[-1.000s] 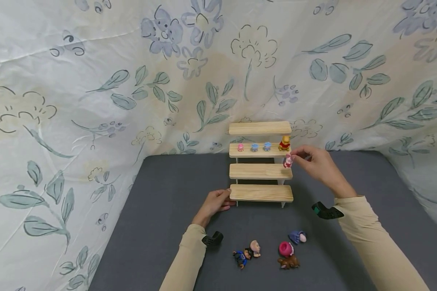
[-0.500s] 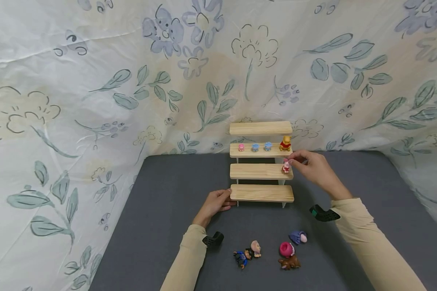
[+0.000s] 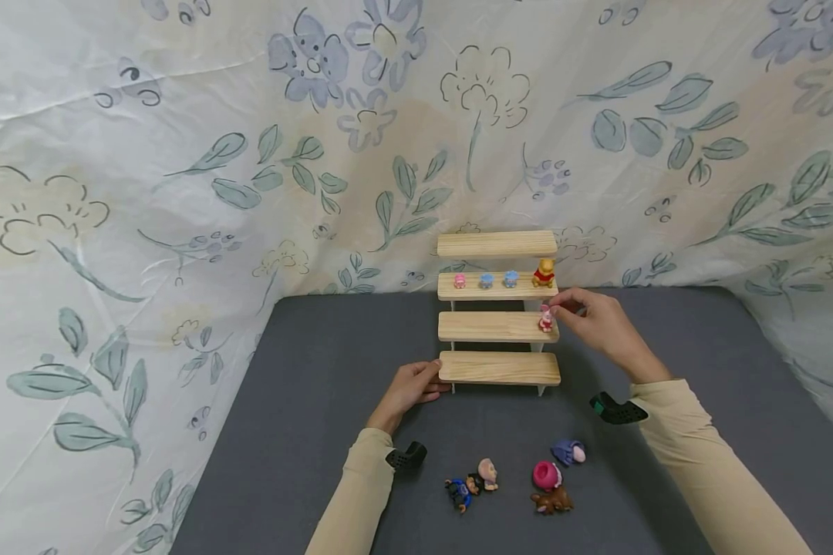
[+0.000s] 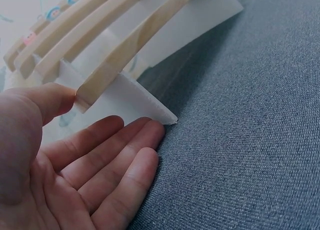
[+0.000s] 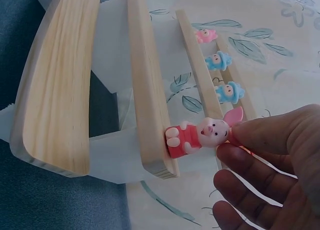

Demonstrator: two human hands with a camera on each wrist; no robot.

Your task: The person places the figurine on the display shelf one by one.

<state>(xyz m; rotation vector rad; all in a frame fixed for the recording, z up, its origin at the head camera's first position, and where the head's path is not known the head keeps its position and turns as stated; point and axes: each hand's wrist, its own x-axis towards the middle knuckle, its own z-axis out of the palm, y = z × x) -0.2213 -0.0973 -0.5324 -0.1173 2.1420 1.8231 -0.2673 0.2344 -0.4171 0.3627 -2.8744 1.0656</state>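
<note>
My right hand (image 3: pixel 600 324) pinches a pink piglet figurine (image 5: pixel 192 136) by its head and ear, between thumb and index finger. The piglet's base meets the right end of the second-lowest shelf (image 3: pixel 493 327); it sits upright there. At the lowest shelf's (image 3: pixel 500 368) left end is my left hand (image 3: pixel 408 393). Its thumb touches the shelf's end, and its loosely extended fingers (image 4: pixel 135 172) lie by the white side support (image 4: pixel 135 100). One tier above the piglet stands a yellow bear figurine in a red shirt (image 3: pixel 544 274).
The bear shares its shelf with a small pink figurine (image 3: pixel 460 281) and two blue ones (image 3: pixel 510 279). On the grey table (image 3: pixel 319 432) lie a blue-clothed figure (image 3: pixel 460 493), a pale-headed one (image 3: pixel 487 474), a purple one (image 3: pixel 567 452), a magenta one (image 3: pixel 545 475) and a brown one (image 3: pixel 552 500).
My right hand has come down slightly with the piglet figurine, from above the second-lowest shelf onto its right end. In the last half second it barely moves. My left hand stays put.
</note>
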